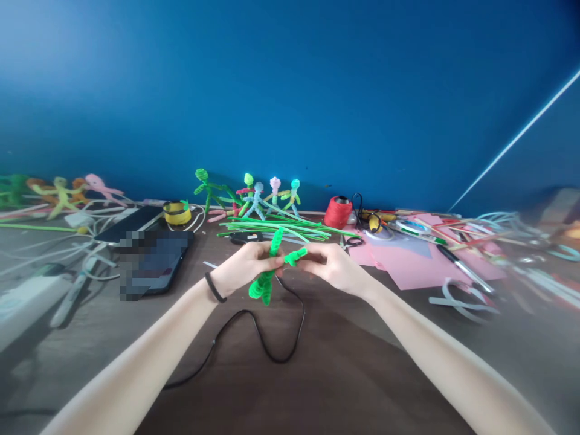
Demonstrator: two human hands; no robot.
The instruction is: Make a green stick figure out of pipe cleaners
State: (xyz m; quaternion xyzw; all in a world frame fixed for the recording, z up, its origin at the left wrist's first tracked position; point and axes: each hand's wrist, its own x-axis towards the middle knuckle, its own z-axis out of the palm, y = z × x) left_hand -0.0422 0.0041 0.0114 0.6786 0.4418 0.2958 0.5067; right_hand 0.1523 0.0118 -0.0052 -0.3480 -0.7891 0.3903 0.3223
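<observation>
A bright green pipe-cleaner figure (263, 286) with tightly coiled limbs is held above the table. My left hand (242, 267), with a dark band at the wrist, pinches it around the middle between thumb and fingers. One limb sticks up past the thumb, and thicker parts hang below. My right hand (335, 269) is closed at the short green coiled piece (295, 256) that juts to the right, its thumb and fingertips pressed at it. Whether this piece is one with the figure is hidden at the left thumb.
Green pipe cleaners (281, 228) lie behind my hands, near standing pipe-cleaner figures (257, 200). A red thread spool (338, 211), scissors (353, 241) and pink paper (408, 269) are rightward. Phones (156, 266) and yellow tape (176, 212) lie left. A black cable (258, 332) snakes below.
</observation>
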